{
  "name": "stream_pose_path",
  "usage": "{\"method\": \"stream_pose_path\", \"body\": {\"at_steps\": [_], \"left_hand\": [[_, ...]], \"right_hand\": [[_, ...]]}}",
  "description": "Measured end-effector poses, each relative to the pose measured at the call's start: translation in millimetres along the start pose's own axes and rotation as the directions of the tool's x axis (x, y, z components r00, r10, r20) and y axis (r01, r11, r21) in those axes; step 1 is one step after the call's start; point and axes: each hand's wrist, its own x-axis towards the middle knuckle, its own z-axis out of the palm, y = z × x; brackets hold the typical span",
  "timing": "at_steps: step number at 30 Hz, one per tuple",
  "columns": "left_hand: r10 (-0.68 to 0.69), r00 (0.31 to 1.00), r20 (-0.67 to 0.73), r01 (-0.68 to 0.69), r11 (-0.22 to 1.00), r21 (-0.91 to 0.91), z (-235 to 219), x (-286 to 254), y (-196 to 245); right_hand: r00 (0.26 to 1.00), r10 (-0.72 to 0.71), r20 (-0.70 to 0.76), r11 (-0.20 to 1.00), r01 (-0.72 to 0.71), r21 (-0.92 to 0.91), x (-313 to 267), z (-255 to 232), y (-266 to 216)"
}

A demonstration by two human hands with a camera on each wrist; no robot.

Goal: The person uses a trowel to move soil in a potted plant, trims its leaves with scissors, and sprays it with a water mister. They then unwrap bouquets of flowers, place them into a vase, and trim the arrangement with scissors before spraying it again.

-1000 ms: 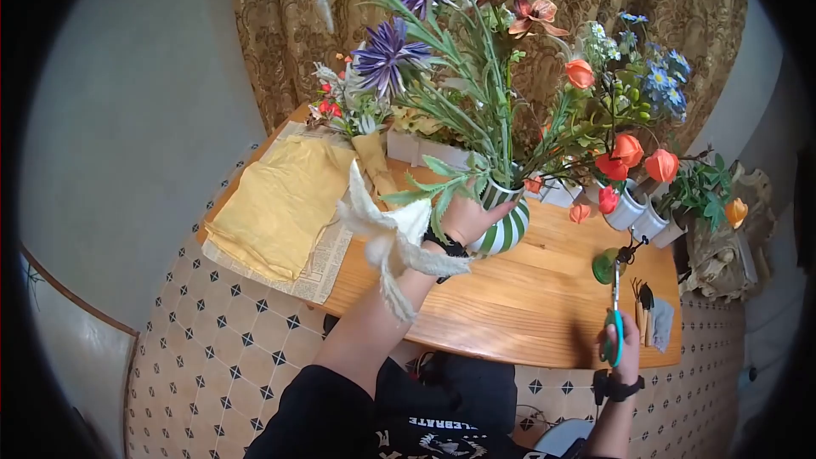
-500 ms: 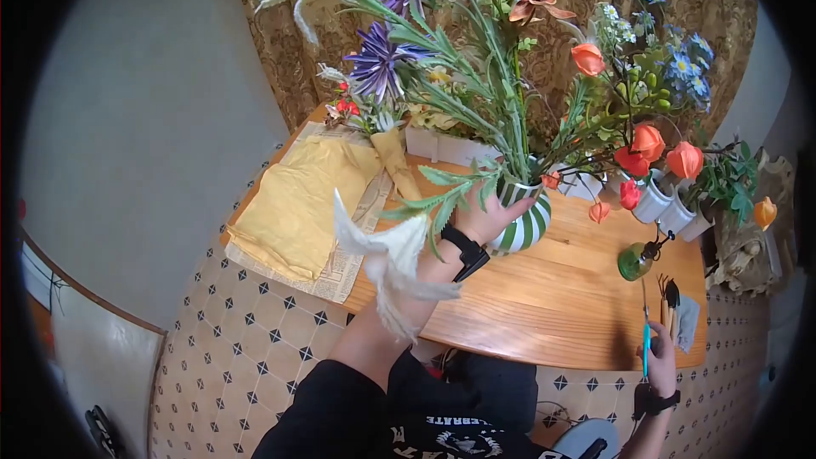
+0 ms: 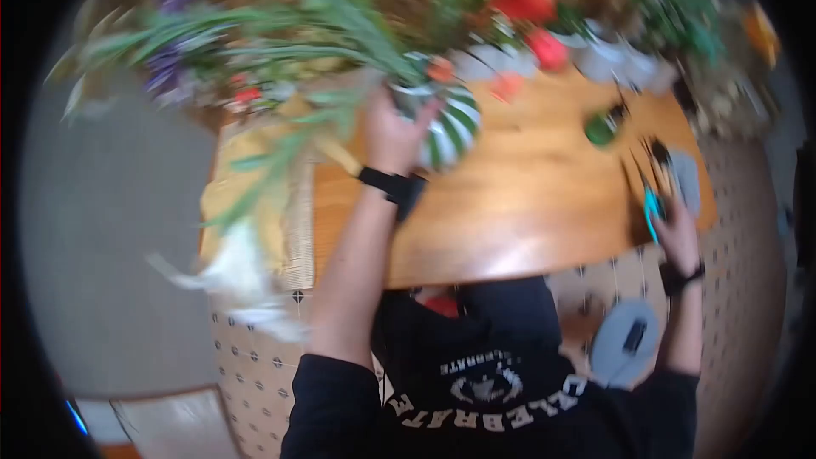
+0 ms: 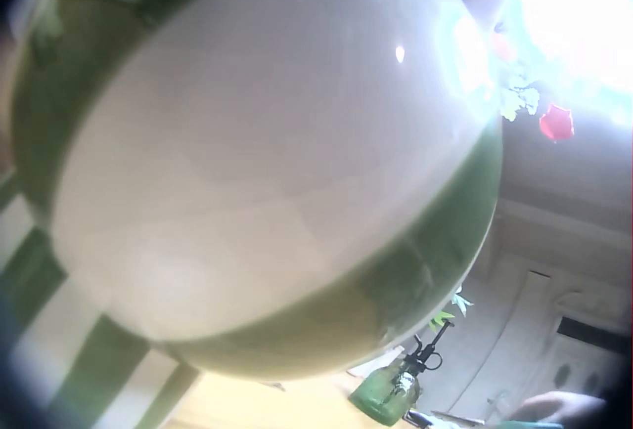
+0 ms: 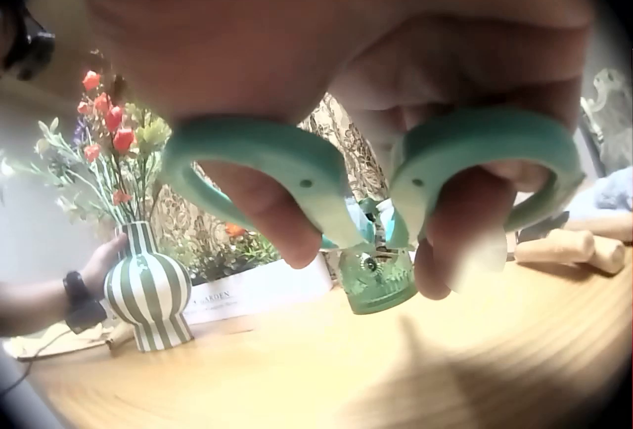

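Note:
My left hand [image 3: 393, 132] grips the neck of a green-and-white striped vase [image 3: 455, 127], with the thumb across its front. The vase stands upright on the wooden table and holds tall artificial stems with purple, orange and white flowers. One stem with a white flower [image 3: 242, 272] droops over my left forearm. At the table's right front edge, my right hand [image 3: 680, 234] holds teal-handled scissors [image 5: 262, 157], fingers through both loops. The handles are spread apart in the right wrist view. In the left wrist view the vase's round body [image 4: 267, 152] fills most of the picture.
A green spray bottle [image 3: 602, 126] stands behind the scissors. Wooden-handled tools [image 3: 663, 166] and a grey cloth [image 3: 685, 183] lie by my right hand. Yellow paper [image 3: 268, 161] over newspaper covers the table's left side. White pots [image 3: 599, 59] with plants line the back.
The head view has tipped downward and blurred, so the table sits higher in it. My right hand has brought the scissors closer to the wooden-handled tools. My left hand keeps its hold on the vase.

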Motion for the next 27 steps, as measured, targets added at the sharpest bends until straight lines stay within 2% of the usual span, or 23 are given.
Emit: {"method": "stream_pose_path", "body": {"at_steps": [1,2,3,4,5,7,9,11,14,17,20,23,27], "left_hand": [[0.015,0.999,-0.045,-0.010,0.994,0.108,-1,-1,4],[-0.007,1.000,-0.002,0.007,0.994,0.110,-2,-1,-11],[-0.021,1.000,-0.019,0.023,0.994,0.110,-1,-3,-1],[0.009,1.000,-0.021,-0.009,1.000,-0.005,1,-4,-9],[0.053,0.998,-0.023,-0.053,0.999,0.005,1,-2,-15],[0.053,0.999,-0.007,-0.053,0.999,-0.007,2,-1,-13],[0.090,0.996,-0.004,-0.090,0.995,0.044,-1,0,-9],[0.088,0.996,-0.005,-0.088,0.996,0.010,1,-1,-7],[0.086,0.996,0.013,-0.087,0.996,0.032,-1,0,-11],[0.090,0.996,0.022,-0.091,0.995,0.042,-1,0,-7],[0.112,0.993,0.020,-0.113,0.992,0.053,-1,1,-9],[0.111,0.994,0.016,-0.112,0.992,0.064,0,0,-8],[0.081,0.996,0.029,-0.082,0.995,0.048,-1,-1,-5]], "right_hand": [[0.998,0.061,0.028,0.997,-0.060,-0.055,-2,-9,-34],[0.998,0.051,-0.037,0.996,-0.053,-0.064,-3,2,-24],[0.999,0.022,-0.045,0.993,-0.027,-0.113,-3,7,-19],[0.997,0.028,-0.070,0.991,-0.037,-0.128,-3,15,-13],[0.995,-0.016,-0.098,0.985,-0.001,-0.170,-3,17,-17],[0.984,-0.078,-0.162,0.982,0.048,-0.180,0,29,-12],[0.982,-0.076,-0.173,0.976,0.038,-0.214,4,35,-5],[0.969,-0.104,-0.223,0.966,0.045,-0.253,10,42,6],[0.975,-0.039,-0.221,0.967,-0.018,-0.253,16,40,11],[0.965,-0.146,-0.216,0.942,0.069,-0.329,13,36,12],[0.957,-0.149,-0.250,0.975,0.100,-0.199,7,31,3],[0.973,-0.133,-0.189,0.990,0.122,-0.069,3,32,-10],[0.960,-0.190,-0.205,0.968,0.217,0.122,14,46,-35]]}}
